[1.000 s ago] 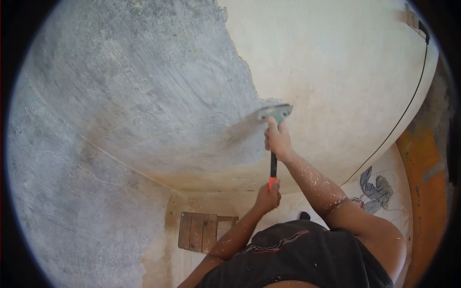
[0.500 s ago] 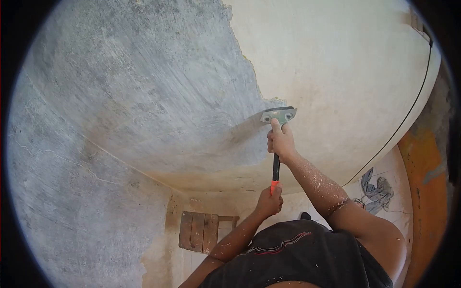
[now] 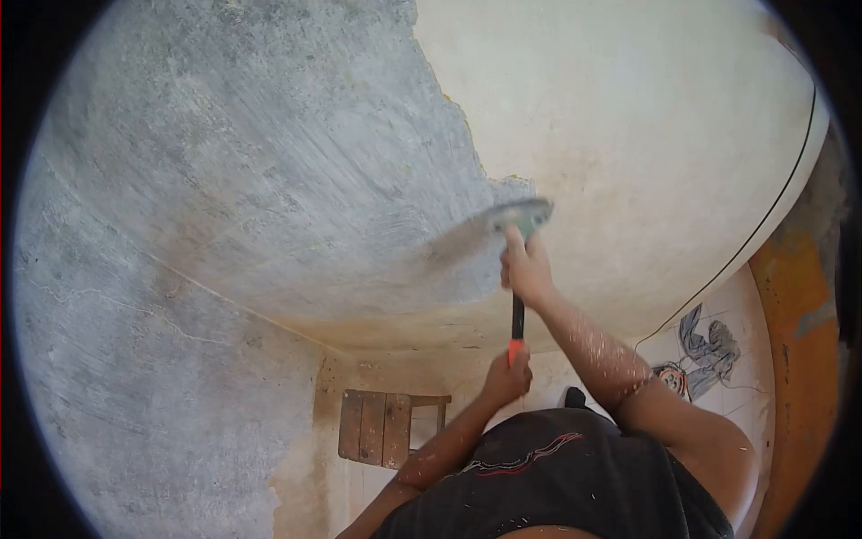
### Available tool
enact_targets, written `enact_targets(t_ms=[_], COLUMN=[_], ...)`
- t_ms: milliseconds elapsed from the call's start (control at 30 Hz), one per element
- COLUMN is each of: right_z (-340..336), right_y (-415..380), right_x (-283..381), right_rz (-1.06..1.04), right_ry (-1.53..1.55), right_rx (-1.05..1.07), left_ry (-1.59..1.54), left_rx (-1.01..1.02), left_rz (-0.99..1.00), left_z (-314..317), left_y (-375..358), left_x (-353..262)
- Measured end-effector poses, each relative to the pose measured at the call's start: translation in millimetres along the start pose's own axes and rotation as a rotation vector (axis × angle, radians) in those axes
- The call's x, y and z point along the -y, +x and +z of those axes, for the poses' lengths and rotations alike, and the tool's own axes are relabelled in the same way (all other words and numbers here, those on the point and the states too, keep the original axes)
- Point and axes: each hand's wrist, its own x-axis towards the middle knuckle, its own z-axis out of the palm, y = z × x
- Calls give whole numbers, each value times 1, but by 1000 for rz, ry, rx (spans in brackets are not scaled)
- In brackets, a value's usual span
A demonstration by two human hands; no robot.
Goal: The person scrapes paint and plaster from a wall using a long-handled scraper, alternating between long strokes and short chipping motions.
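Note:
Both my hands hold a long-handled scraper (image 3: 517, 314) with a black shaft, a red-orange grip and a wide greenish head. My right hand (image 3: 528, 271) is wrapped round the shaft just below the head, its thumb up along the neck. Lower down, my left hand (image 3: 508, 375) closes round the grip. The blade, slightly blurred, lies against the wall (image 3: 611, 108) where cream paint meets a bare grey area (image 3: 296, 162). Pale flakes stick to my right forearm.
A wooden stool (image 3: 375, 429) stands low by the wall corner. A grey cloth (image 3: 711, 346) lies on the tiled floor beside a round object (image 3: 672, 382) partly behind my arm. A black cable (image 3: 752, 235) runs down the right side. An orange surface (image 3: 790, 359) edges the right.
The scraper head has blurred and tilted slightly, with both hands in almost the same place. The view has shifted a little, showing more of the stool and round object.

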Motion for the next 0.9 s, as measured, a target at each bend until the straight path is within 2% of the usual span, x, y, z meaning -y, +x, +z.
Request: enact_targets(t_ms=[100, 167, 233, 267, 367, 500, 633, 667, 767, 800, 900], right_z=[14, 10, -3, -5, 1, 13, -7, -11, -10, -5, -5], right_y=[9, 8, -1, -6, 2, 4, -4, -7, 2, 1, 1], right_x=[33, 26, 15, 9, 25, 51, 28, 26, 34, 47, 47], right_rz=[-56, -75, 32, 24, -7, -56, -6, -9, 9, 12, -33], right_ry=[65, 46, 97, 20, 72, 113, 98, 76, 71, 101, 120], right_rx=[47, 8, -13, -53, -27, 18, -50, -44, -79, -59, -44], left_ry=[-57, -27, 26, 25, 59, 16, 119, 15, 46, -20, 15], left_rx=[69, 54, 3, 29, 7, 86, 57, 123, 102, 138, 116], left_rz=[51, 80, 12, -19, 55, 129, 48, -3, 114, 49, 74], left_z=[-2, 3, 11, 12, 7, 2, 14, 13, 13, 15, 13], left_y=[5, 6, -3, -5, 4, 9, -3, -1, 6, 1, 7], left_x=[-36, -28, -13, -5, -16, -39, -16, -5, -32, -48, -34])
